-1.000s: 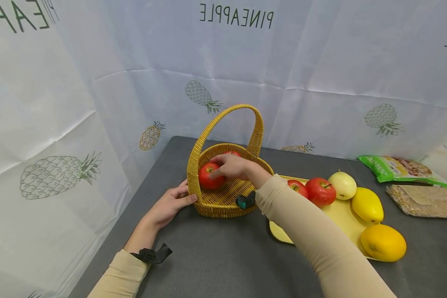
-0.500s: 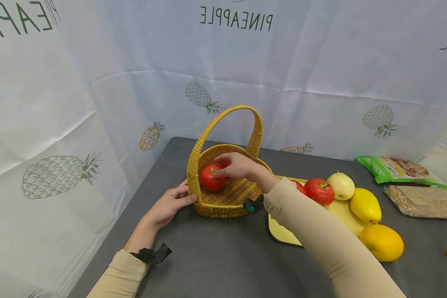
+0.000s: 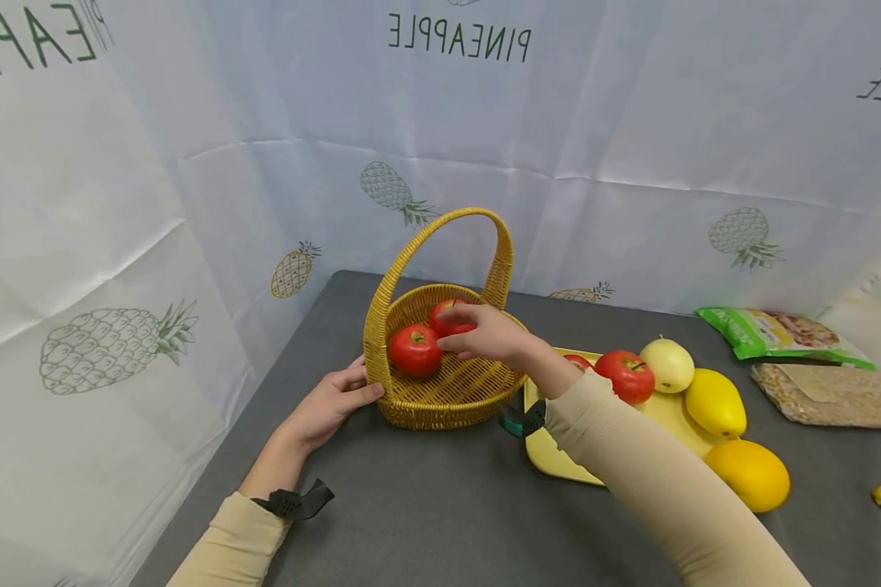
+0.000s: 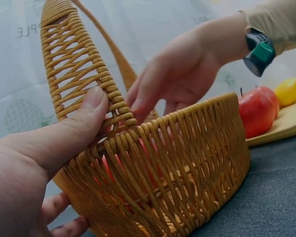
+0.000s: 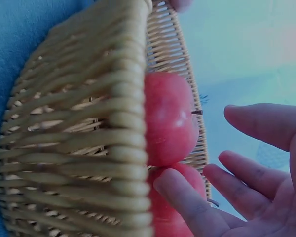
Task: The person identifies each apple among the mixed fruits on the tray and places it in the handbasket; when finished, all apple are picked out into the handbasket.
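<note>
1. Left hand (image 3: 334, 399): grips the woven basket (image 3: 440, 414) at the handle's base; thumb lies on the weave, fingers curve round the outer wall.
2. Right hand (image 3: 484, 333): above the basket, fingers spread and thumb held apart from them, grasping nothing.
3. Nearer red apple (image 3: 415, 350): inside the basket, just left of the right fingertips, and just across the wall from the left hand.
4. Farther red apple (image 3: 448, 316): also in the basket, beyond the nearer one, partly covered by the right hand; in the right wrist view one finger overlaps it. Contact cannot be told.
5. Right of the right hand, partly under its forearm: yellow tray (image 3: 554, 461) bearing more red apples (image 3: 626, 377), a pale apple (image 3: 667, 365) and yellow fruits (image 3: 715, 403).
6. Well right of both hands: two packets (image 3: 830, 395) on the table (image 3: 411, 505).
</note>
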### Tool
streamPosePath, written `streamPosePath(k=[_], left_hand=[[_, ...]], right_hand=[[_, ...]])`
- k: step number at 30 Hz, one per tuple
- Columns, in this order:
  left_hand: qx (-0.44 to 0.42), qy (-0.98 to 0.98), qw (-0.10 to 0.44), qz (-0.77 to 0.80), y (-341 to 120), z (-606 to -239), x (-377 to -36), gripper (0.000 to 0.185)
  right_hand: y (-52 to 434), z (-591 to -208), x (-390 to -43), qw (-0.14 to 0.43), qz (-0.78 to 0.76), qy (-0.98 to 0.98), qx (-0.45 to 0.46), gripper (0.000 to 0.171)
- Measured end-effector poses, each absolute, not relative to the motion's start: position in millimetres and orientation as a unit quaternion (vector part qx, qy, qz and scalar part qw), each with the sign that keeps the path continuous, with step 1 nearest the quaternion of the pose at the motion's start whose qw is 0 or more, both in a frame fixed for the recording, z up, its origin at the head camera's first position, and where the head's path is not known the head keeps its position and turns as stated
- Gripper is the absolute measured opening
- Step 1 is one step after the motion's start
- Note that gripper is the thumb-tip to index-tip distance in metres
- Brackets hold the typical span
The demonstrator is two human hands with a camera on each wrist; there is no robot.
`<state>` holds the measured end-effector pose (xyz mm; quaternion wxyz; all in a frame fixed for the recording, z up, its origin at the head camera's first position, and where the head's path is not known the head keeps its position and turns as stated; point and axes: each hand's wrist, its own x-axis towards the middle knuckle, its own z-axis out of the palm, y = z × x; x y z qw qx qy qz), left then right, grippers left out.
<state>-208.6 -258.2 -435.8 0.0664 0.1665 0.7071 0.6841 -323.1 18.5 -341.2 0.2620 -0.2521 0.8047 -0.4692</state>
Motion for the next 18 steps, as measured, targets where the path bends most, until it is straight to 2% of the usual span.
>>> streamPosePath(k=[9, 13, 18], left_hand=[[0.176, 0.699, 0.066, 0.690, -256.4, -437.5, -208.0, 0.047], [0.174, 0.699, 0.066, 0.690, -256.3, -438.2, -207.9, 0.047], [0.168, 0.702, 0.063, 0.689, -257.8, -437.3, -207.7, 0.048]], right_hand=[[44.7, -344.8, -302.9, 0.193, -0.451, 0.826, -0.279, 0.054], [58.9, -346.1, -286.8, 0.180, -0.502, 0.808, -0.251, 0.049], [74.0, -351.3, -268.4, 0.138, -0.537, 0.798, -0.236, 0.039]])
